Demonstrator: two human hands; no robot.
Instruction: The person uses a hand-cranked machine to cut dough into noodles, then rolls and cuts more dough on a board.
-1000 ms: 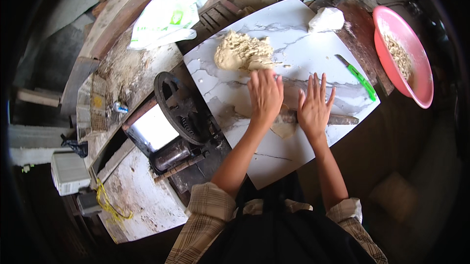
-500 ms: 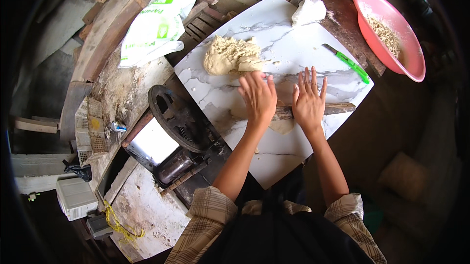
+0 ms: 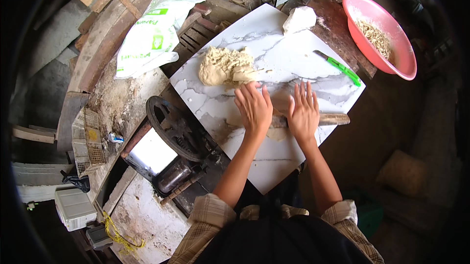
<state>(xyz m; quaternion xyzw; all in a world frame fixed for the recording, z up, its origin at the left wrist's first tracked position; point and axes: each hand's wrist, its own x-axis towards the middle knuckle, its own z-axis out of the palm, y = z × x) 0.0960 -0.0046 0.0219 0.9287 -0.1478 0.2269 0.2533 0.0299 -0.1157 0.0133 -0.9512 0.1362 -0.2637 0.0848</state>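
Note:
A wooden rolling pin [image 3: 335,119] lies across a thin flattened piece of dough [image 3: 277,134], parts of which show on either side of the pin. My left hand [image 3: 255,108] rests over the pin's left part, fingers stretched forward and hiding that end. Palm down on its middle is my right hand [image 3: 304,113], fingers extended and slightly apart. Just beyond my left fingertips sits a rough lump of pale dough [image 3: 220,66]. To the far right of my right hand is a green-handled knife [image 3: 342,70], its dark blade pointing away. Everything lies on a marbled white board [image 3: 210,105].
A white cloth-like bundle [image 3: 299,19] sits at the board's far corner. Beyond, at right, stands a pink basin [image 3: 407,51] of cut dough strips. Left of the board are a hand-cranked machine with a wheel [image 3: 152,112] and a white-green plastic sack [image 3: 147,43].
Both hands and the rolling pin have come slightly nearer to me over the flattened dough. The view has shifted a little. The dough lump and the knife stay in place on the board.

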